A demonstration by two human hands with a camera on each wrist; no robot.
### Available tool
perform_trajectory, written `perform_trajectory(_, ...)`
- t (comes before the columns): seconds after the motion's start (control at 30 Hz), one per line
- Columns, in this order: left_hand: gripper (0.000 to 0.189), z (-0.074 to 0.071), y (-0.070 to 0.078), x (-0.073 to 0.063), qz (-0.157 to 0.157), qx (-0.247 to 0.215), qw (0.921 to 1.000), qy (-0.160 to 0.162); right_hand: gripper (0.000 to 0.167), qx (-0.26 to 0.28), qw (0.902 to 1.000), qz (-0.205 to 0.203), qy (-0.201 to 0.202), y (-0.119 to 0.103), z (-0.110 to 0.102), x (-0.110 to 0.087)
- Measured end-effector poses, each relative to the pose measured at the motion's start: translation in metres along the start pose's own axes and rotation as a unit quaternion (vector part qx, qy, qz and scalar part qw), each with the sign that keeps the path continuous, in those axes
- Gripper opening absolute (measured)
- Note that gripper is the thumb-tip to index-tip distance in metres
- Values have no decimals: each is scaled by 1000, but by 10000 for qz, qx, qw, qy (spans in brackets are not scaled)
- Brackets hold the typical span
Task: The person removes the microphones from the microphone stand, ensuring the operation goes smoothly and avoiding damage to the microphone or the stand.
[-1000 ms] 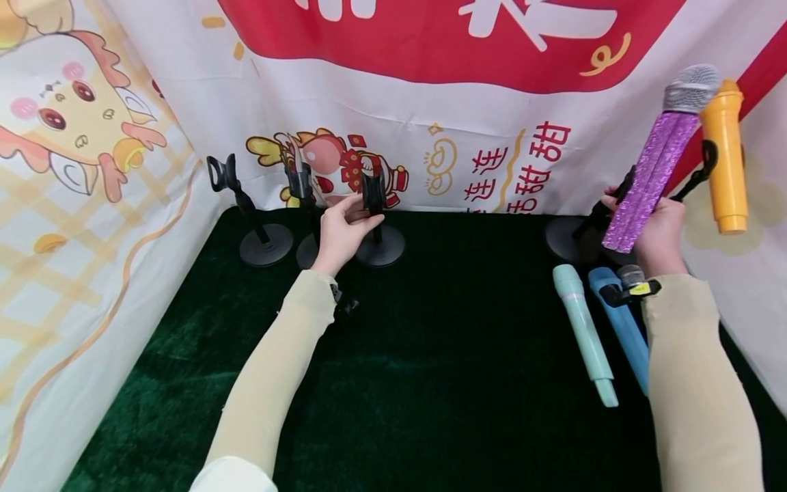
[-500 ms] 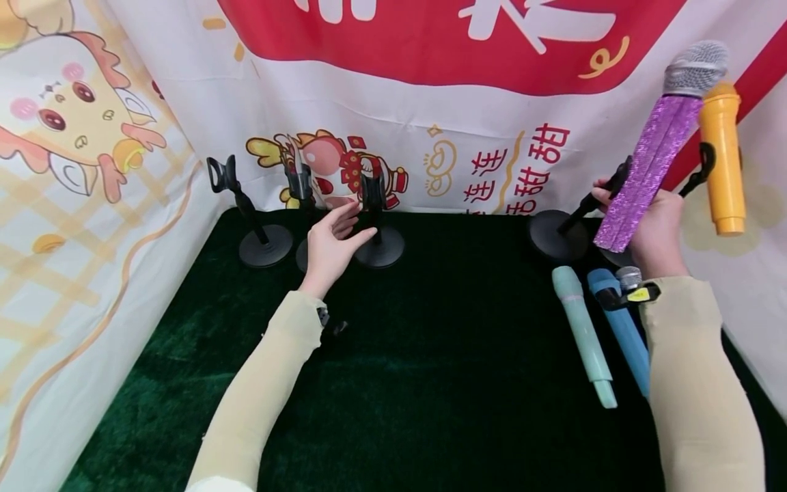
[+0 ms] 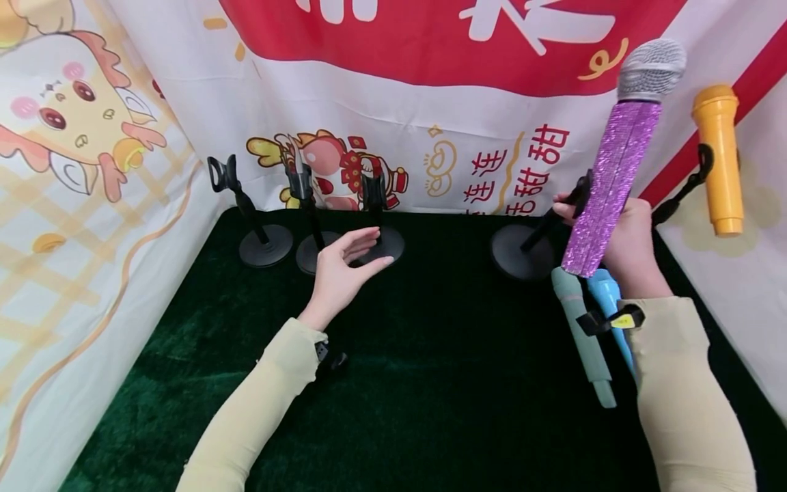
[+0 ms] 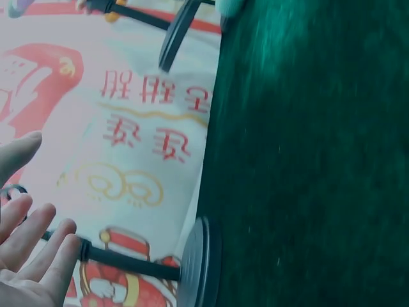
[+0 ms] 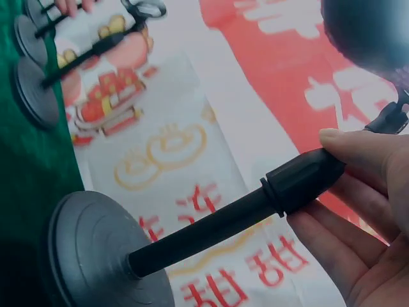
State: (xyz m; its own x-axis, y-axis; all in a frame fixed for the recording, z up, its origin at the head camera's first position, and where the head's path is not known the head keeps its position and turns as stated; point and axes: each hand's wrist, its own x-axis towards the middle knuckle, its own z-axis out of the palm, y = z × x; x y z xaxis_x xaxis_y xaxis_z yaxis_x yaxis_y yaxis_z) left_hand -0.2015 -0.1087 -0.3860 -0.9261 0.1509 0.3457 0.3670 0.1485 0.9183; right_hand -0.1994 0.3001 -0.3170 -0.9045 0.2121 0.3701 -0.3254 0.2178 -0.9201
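Head POV looks fwd/down; L/R wrist POVs, closer, share backdrop [image 5: 217,153].

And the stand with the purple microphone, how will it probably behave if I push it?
It may tip easily, because the purple microphone sits high above the round base. The stem looks straight and rigid, so it probably will not bend.

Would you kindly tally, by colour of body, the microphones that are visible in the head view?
Purple microphone: 1
Orange microphone: 1
Pale green microphone: 1
Blue microphone: 1
Total visible: 4
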Motion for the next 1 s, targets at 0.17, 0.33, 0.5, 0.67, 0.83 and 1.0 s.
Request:
perform_trajectory(0.17, 47, 12, 2, -7, 115, -112, 9994, -310, 26, -496, 9978, -9, -437, -2, 21, -14)
perform_trajectory(0.33, 50, 22, -14, -8, 83, -86, 9986, -524, 27, -492, 9938, -246, -964, 0, 44, -28)
perform_trajectory(0.5, 52, 29, -27, -9, -33, 11, 9971, -756, 26, -422, 9907, -143, -1288, -2, 67, -41)
perform_trajectory(0.67, 50, 36, -29, -14, -59, 57, 9948, -1015, 21, -440, 9846, -143, -1689, -1, 87, -49)
perform_trajectory(0.83, 52, 40, -29, -15, 11, 67, 9941, -1082, 18, -538, 9788, -129, -1974, 0, 106, -53)
perform_trajectory(1.0, 53, 43, -29, -15, -34, 20, 9940, -1091, 18, -388, 9756, -127, -2158, 1, 121, -58)
